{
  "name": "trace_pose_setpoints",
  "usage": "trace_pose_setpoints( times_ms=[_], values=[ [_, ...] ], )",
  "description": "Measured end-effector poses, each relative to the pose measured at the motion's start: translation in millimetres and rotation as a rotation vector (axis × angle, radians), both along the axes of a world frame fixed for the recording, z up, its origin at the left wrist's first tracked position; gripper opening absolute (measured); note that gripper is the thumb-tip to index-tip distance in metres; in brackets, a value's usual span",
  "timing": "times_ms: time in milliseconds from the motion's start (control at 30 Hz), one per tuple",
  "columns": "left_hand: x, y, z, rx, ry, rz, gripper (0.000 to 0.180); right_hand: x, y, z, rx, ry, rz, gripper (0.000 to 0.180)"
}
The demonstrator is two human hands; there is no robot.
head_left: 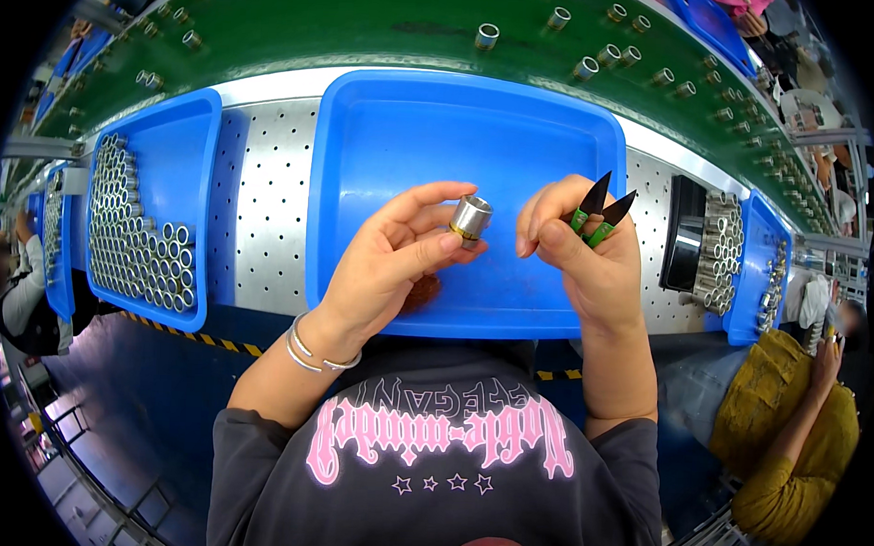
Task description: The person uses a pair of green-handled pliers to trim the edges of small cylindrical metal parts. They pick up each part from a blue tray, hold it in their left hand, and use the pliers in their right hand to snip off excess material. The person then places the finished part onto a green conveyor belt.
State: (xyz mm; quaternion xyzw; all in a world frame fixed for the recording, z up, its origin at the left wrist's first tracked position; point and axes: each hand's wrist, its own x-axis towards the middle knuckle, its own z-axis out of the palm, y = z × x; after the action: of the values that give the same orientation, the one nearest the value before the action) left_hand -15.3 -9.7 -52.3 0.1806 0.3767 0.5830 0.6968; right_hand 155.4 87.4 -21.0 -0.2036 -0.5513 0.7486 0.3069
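My left hand (400, 243) pinches a short silver metal sleeve (471, 216) between thumb and fingers. The sleeve is tilted, its open end up, with a brassy band round its lower edge. To its right, my right hand (592, 250) is closed around small snips (600, 224) with green handles. Their dark pointed blades stand up and apart, above the knuckles. Thumb and forefinger of this hand are pinched together; whether anything thin is between them I cannot make out. Both hands hover over a large blue tray (414, 109). A reddish-brown tangle (421, 294) shows partly behind my left wrist.
A blue tray (213, 159) of stacked metal sleeves stands left on the perforated metal bench (279, 162). At right are a black box (685, 234), more stacked sleeves (719, 254) and another blue tray (755, 217). Sleeves stand along the green belt (407, 31) beyond. A person in mustard clothing (788, 430) sits right.
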Motion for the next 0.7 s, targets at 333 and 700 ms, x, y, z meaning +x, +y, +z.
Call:
trace_pose_setpoints(
  times_ms=[333, 700],
  values=[
    [2.7, 1.1, -5.6, 0.071, 0.104, 0.009, 0.039, -10.6, 0.7, 5.4, -0.071, 0.032, -0.006, 0.009],
    [8.1, 1.0, 2.5, 0.099, 0.361, -0.051, 0.050, -21.4, 13.0, -9.7, -0.261, -0.023, -0.184, 0.013]
  ],
)
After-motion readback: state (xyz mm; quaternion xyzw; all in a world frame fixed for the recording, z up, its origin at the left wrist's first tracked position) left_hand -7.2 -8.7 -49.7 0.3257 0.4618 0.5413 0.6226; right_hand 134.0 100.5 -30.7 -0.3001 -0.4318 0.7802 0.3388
